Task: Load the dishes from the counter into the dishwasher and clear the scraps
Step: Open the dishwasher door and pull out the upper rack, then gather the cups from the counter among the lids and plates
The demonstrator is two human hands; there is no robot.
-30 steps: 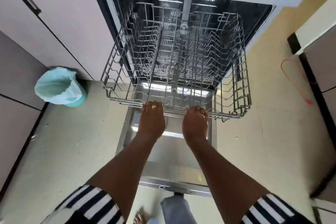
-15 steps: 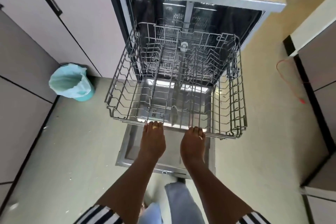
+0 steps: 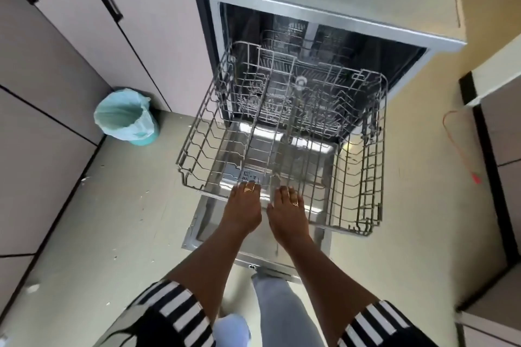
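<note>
**Dishwasher rack out, hands on front rail**

Dishwasher (image 3: 332, 22) rack (image 3: 284, 132) sits extended over open door, empty. Left hand (image 3: 244, 207) & right hand (image 3: 287, 213) grip curled over front rail, side by side; slide axis runs straight fwd-back from person.

1. The person is wearing short black-and-white striped sleeves (image 3: 174, 310).
2. Gold rings are showing on the left hand (image 3: 243, 213) and the right hand (image 3: 287, 215).
3. Light grey trousers (image 3: 282, 310) are covering the legs.
</note>
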